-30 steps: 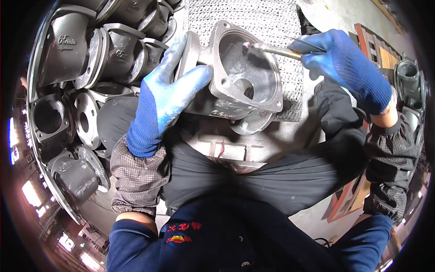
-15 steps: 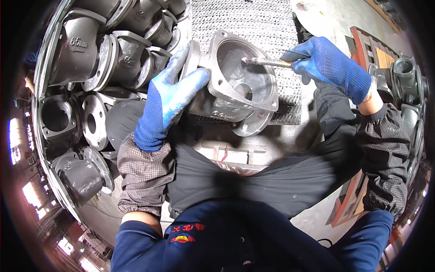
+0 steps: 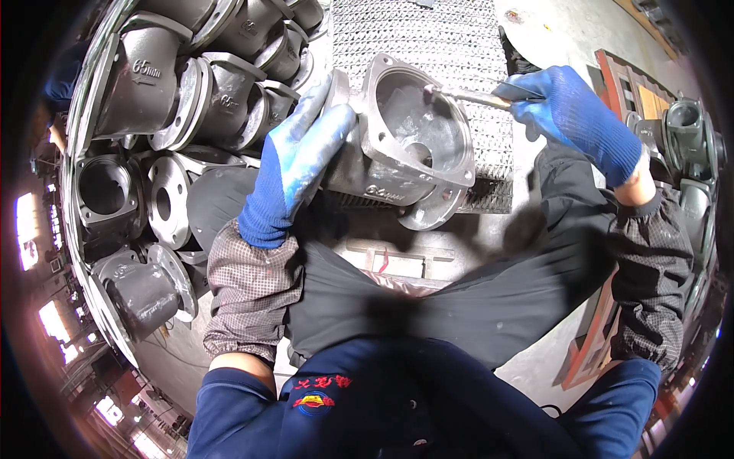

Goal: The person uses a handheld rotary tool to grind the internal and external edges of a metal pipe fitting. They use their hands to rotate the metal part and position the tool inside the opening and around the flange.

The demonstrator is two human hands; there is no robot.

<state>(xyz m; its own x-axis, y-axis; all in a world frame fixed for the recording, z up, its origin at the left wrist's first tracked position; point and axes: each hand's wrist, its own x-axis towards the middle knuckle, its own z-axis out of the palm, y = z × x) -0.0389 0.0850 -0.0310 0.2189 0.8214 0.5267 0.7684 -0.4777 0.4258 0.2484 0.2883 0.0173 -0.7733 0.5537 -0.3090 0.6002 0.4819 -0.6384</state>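
Observation:
A grey cast-iron valve body (image 3: 382, 180) lies tilted in front of me, its wide square-flanged opening facing up and a round flange (image 3: 434, 210) at its near side. My left hand (image 3: 310, 149), in a blue glove with a whitened palm, grips the casting by its left flange. In my gloved right hand (image 3: 562, 107) is a slim metal rod-shaped tool (image 3: 478, 97) with a pinkish knob at its end, perhaps a grinding stone. That tip is at the far inner wall of the opening; whether it touches, I cannot tell. The tool's rear end is hidden by the hand.
Under the casting's far side is a metal grating (image 3: 417, 34). Similar castings (image 3: 149, 80) are stacked close on my left, beside my knee. More castings (image 3: 683, 126) stand at the far right, near a reddish frame (image 3: 612, 84). My legs flank the work.
The tool's tip has moved from the middle of the opening toward its far wall, with my right hand shifting slightly right. My left hand keeps its hold on the casting.

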